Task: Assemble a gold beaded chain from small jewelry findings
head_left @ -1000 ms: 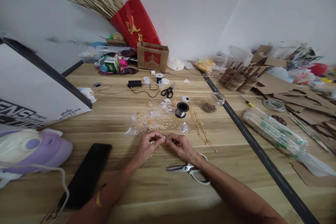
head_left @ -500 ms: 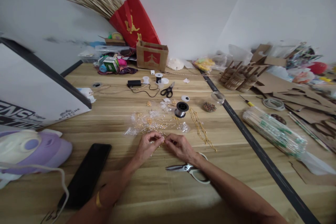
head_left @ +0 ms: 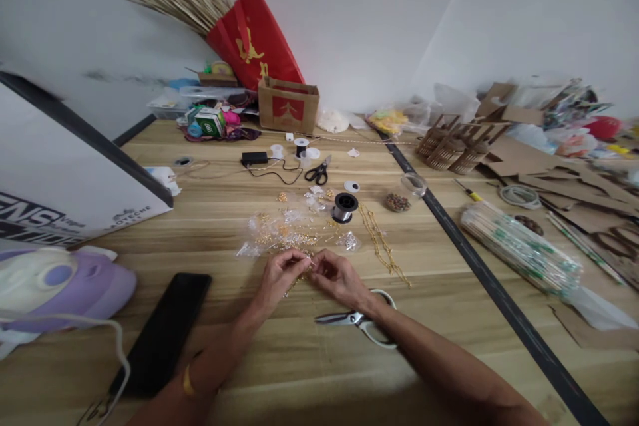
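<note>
My left hand (head_left: 283,278) and my right hand (head_left: 338,277) meet fingertip to fingertip low over the table, both closed in a pinch. What sits between the fingertips is too small to make out. A thin glittering gold strand (head_left: 294,285) shows below and beside my left fingers. Just beyond the hands lie loose gold and clear beads (head_left: 299,238) with small plastic bags (head_left: 248,248). White-handled scissors (head_left: 349,319) lie under my right wrist. Gold chains (head_left: 382,246) are stretched out to the right, near a black spool of wire (head_left: 345,207).
Black scissors (head_left: 318,171) and a dish of coloured beads (head_left: 397,202) lie farther back. A phone (head_left: 164,333) and a purple-white device (head_left: 70,286) are at left. Wrapped sticks (head_left: 519,249), cardboard (head_left: 559,180) and small baskets (head_left: 452,146) occupy the right.
My fingertips have shifted slightly against each other, and the right fingers look a little more raised. Everything on the table stays in place.
</note>
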Tool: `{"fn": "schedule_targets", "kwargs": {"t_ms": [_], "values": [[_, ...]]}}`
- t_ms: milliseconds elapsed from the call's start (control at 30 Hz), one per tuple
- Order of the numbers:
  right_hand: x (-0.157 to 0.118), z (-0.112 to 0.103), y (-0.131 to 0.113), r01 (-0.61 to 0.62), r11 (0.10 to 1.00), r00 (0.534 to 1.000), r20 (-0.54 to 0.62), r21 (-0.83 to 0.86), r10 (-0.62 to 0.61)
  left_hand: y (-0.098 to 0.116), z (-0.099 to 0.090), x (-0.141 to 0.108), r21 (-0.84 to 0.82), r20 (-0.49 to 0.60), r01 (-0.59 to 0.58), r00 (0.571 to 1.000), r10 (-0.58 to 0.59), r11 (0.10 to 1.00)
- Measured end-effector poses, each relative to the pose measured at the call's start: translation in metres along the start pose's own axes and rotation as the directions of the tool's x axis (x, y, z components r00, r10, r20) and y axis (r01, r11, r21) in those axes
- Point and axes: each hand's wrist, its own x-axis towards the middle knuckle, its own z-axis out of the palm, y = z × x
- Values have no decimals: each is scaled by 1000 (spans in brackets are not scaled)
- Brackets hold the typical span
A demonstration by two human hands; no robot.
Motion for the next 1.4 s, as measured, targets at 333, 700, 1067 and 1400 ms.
{"fn": "schedule_targets", "kwargs": {"t_ms": [333,700,1067,1400], "values": [[-2,6,0,-9,999,998,-65,34,12,-5,4,0,-55,-29,32,999,-34,998],[-1,5,-3,-13,979,999,-45,201,23,-5,4,-1,-134,-8,74,997,-76,988],[-1,4,-1,-62,973,997,-30,223,71,-1,4,-2,-131,-71,63,995,-72,989],[-2,4,0,-5,994,997,-80,107,14,-2,3,-2,-89,-106,35,993,-44,995]]}}
